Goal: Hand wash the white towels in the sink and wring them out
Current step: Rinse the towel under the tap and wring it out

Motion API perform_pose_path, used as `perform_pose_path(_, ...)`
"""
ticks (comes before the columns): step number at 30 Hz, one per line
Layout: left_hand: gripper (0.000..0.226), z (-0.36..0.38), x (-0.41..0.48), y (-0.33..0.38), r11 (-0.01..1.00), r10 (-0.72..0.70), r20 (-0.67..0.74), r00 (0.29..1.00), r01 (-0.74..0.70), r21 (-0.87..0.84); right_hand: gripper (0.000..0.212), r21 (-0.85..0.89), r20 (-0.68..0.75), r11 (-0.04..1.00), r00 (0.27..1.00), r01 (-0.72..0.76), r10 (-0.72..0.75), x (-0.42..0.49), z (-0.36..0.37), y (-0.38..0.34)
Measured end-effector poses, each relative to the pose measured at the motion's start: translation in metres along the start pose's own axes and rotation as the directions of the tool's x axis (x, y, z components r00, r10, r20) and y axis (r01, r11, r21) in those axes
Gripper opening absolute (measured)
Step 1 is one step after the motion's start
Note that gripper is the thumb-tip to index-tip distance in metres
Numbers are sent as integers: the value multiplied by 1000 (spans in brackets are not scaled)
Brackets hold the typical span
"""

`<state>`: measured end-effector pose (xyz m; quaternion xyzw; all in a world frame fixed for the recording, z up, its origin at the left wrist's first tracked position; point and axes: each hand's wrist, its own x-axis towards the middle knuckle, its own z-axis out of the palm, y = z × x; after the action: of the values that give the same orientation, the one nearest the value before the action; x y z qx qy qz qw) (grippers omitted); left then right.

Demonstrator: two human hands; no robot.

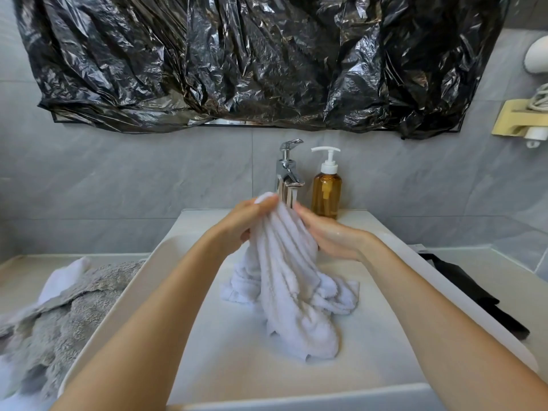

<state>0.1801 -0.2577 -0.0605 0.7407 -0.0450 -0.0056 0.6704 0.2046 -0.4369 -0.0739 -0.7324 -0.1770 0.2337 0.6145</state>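
A wet white towel (293,280) hangs bunched over the white sink (184,241), its lower folds trailing on the basin floor. My left hand (249,216) grips the towel's top end, a bit of cloth poking out above the fingers. My right hand (329,235) presses against the towel's right side just below the top, with its fingers laid along the cloth. Both hands are raised in front of the chrome tap (289,173).
An amber pump bottle (326,188) stands to the right of the tap. A grey towel (53,315) with a white cloth (62,280) on it lies on the counter at left. A black cloth (474,295) lies on the right counter. Black plastic (261,60) covers the mirror.
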Motion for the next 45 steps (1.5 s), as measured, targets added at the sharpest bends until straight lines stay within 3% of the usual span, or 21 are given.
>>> perform_pose_path(3, 29, -8, 6, 2, 962, -62, -138, 988, 22, -271, 80, -304, 88, 939, 977, -160, 195, 3, -9, 23)
perform_pose_path(5, 27, -14, 7, 3, 932, -107, -245, 963, 12, -362, 74, -378, 50, 906, 973, -191, 226, 3, -17, 31)
perform_pose_path(8, 24, -22, 10, -4, 961, -77, -437, 896, -50, -271, 32, -174, -72, 979, 993, -105, 94, -1, -17, 22)
perform_pose_path(10, 28, -25, 12, -12, 985, -23, -504, 864, -66, -159, 28, 108, -154, 994, 988, 13, 4, -4, -14, 10)
perform_pose_path(12, 31, -17, 13, -16, 987, -28, -473, 881, -52, -154, 36, 362, -191, 926, 981, 105, -36, -7, -6, -4)
perform_pose_path(14, 32, -1, 13, -19, 970, -96, -392, 915, -3, -244, 35, 417, -285, 895, 958, 158, -36, -4, 10, -11)
perform_pose_path(18, 53, 38, 9, -23, 938, -207, -236, 949, 124, -324, 24, 125, -596, 982, 802, 138, -36, 10, 49, -10)
perform_pose_path(22, 39, 64, 5, -19, 960, -184, -316, 931, 101, -262, 29, -101, -780, 988, 607, 113, -149, 15, 58, -6)
perform_pose_path(25, 38, 68, 6, -19, 968, -176, -333, 926, 102, -229, 30, -111, -819, 989, 555, 99, -148, 14, 55, -8)
perform_pose_path(27, 42, 63, 11, -23, 965, -197, -267, 943, 139, -220, 33, -66, -840, 996, 536, 63, -90, 21, 47, -6)
perform_pose_path(31, 41, 41, 11, -15, 960, -225, -48, 973, 213, -179, 37, 55, -803, 995, 596, 87, -8, 29, 31, -11)
perform_pose_path(34, 29, 14, 10, -8, 983, -128, 8, 992, 126, 137, 39, 148, -760, 980, 650, 135, 25, 26, 16, -16)
perform_pose_path(37, 50, 5, 0, 5, 948, -74, 114, 991, 34, 318, 51, 292, -695, 942, 713, 168, 89, 22, 2, -17)
perform_pose_path(41, 60, 28, -7, 0, 770, 47, 158, 986, -136, 623, 31, 492, -550, 807, 835, 327, -2, 15, -3, -28)
perform_pose_path(43, 69, 27, -6, -7, 748, 56, 160, 986, -147, 647, 29, 487, -540, 804, 841, 340, -28, 17, -10, -28)
perform_pose_path(45, 57, 17, -5, -7, 764, -4, 197, 980, -124, 633, 28, 369, -603, 884, 798, 287, -7, 18, -15, -26)
